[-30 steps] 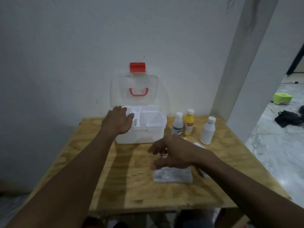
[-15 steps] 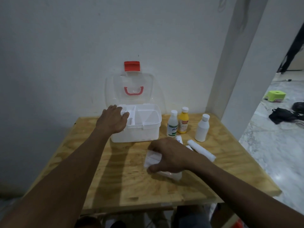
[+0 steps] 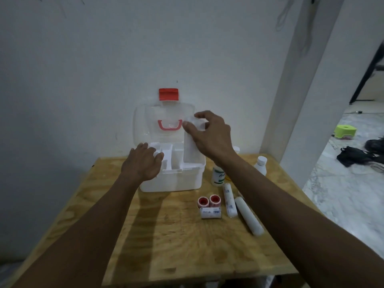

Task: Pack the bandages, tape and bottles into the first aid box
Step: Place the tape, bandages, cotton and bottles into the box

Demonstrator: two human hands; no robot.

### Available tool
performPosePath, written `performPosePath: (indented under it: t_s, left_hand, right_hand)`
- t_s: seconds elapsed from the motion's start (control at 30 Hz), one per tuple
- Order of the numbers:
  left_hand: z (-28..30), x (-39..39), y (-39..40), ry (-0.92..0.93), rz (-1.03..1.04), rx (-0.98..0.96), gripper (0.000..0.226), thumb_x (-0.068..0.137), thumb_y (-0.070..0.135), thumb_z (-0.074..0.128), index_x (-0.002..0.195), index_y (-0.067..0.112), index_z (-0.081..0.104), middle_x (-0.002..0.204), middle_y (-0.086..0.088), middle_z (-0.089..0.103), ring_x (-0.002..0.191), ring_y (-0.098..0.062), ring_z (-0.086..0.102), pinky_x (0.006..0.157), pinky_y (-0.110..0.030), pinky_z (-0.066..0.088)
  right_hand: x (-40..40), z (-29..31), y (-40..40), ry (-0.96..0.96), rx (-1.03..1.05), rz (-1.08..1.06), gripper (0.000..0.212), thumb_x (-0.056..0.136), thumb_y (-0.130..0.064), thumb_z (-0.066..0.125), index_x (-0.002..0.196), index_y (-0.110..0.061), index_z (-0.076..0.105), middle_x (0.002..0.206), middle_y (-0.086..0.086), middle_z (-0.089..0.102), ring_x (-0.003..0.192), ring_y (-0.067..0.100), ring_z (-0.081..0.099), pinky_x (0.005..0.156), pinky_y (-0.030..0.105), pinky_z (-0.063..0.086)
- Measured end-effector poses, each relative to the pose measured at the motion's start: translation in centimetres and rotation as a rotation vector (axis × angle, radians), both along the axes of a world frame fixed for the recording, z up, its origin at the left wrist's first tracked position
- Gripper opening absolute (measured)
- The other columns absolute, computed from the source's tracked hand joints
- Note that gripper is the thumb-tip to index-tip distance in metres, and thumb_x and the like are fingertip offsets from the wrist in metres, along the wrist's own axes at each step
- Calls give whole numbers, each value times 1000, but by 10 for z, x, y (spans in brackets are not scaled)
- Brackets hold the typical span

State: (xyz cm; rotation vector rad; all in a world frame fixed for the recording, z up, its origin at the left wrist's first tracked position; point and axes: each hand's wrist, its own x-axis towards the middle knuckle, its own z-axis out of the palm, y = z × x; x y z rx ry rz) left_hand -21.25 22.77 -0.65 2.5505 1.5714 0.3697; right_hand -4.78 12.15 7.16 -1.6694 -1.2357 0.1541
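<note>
The white first aid box (image 3: 172, 180) stands open at the back of the wooden table (image 3: 166, 235), its clear lid with a red latch leaning on the wall. My left hand (image 3: 143, 163) rests flat on the box's left rim. My right hand (image 3: 209, 138) holds a clear flat pack of bandages (image 3: 190, 148) upright over the box's right compartment. On the table lie two red-cored tape rolls (image 3: 208, 201), a small labelled roll (image 3: 211, 213) and two long white bandage rolls (image 3: 248, 215). A green-labelled bottle (image 3: 218, 176) and a white bottle (image 3: 260, 164) stand right of the box.
A white wall rises behind the table and a white pillar stands at the right. Beyond it, on the marble floor, are a green stool (image 3: 345, 131) and a dark bundle (image 3: 353, 155). The table's front edge is near me.
My right hand picked the clear bandage pack off the table and raised it over the box's right side. The tape rolls it covered are now visible. My left hand stayed on the box.
</note>
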Motion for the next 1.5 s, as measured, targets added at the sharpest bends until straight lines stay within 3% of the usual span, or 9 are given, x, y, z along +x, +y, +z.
performPosePath:
  t_s: [0.2,0.43,0.67,0.87,1.07,1.23,1.3,1.4,1.5]
  left_hand:
    - [-2,1,2,-1,3,20,56,102,42,27,143,7,45,157,-17,32,148,-31,23,119,-49,17]
    - [-7,-1,7,-3,-11,37,56,101,42,27,141,8,47,157,-16,32,148,-30,22,120,-50,17]
    - [-7,0,7,-13,0,38,57,102,42,25,144,9,43,159,-14,28,150,-28,18,121,-47,13]
    - [-8,0,8,-7,2,45,57,101,42,24,143,10,45,158,-14,30,149,-28,20,120,-47,14]
    - [-10,0,9,-1,4,41,57,101,42,24,143,10,45,159,-14,27,150,-28,17,121,-48,13]
    - [-10,-1,9,7,6,28,57,101,42,23,143,10,45,161,-15,24,151,-28,13,122,-48,11]
    - [-10,-1,9,8,3,29,57,101,42,23,143,10,44,161,-15,24,151,-28,13,122,-48,12]
    - [-10,-1,9,11,2,25,56,101,41,23,144,10,44,161,-15,24,151,-28,13,122,-48,12]
    - [-11,0,11,23,6,24,57,101,42,23,144,10,44,161,-15,24,151,-28,14,122,-49,13]
  right_hand:
    - [-1,-6,48,-59,-119,-41,51,90,-41,66,131,-13,55,134,8,59,122,28,54,98,40,47]
    - [-4,-42,77,-169,-423,-36,44,80,-32,78,111,-6,59,107,10,65,97,28,66,71,29,49]
    - [-10,-67,90,-218,-620,-20,49,79,-21,80,119,-7,55,116,10,62,101,26,63,82,30,52]
    - [-8,-74,95,-173,-661,-15,52,80,-30,80,122,-6,60,118,12,65,106,27,63,92,33,52]
    - [-7,-69,96,-58,-668,-81,24,90,-17,68,108,-1,64,105,12,66,80,20,56,77,27,52]
    - [-6,-66,94,-24,-697,-91,20,92,-10,61,108,2,63,88,10,54,81,22,56,76,27,52]
    - [-6,-63,93,32,-694,-73,23,95,-14,57,110,2,63,95,13,60,87,24,61,85,31,56]
    - [-8,-58,92,113,-694,-16,42,103,-28,41,128,2,58,126,19,63,114,32,63,102,39,50]
    - [-12,-57,91,232,-681,15,60,104,-46,30,140,-1,47,139,20,57,120,35,60,104,40,49]
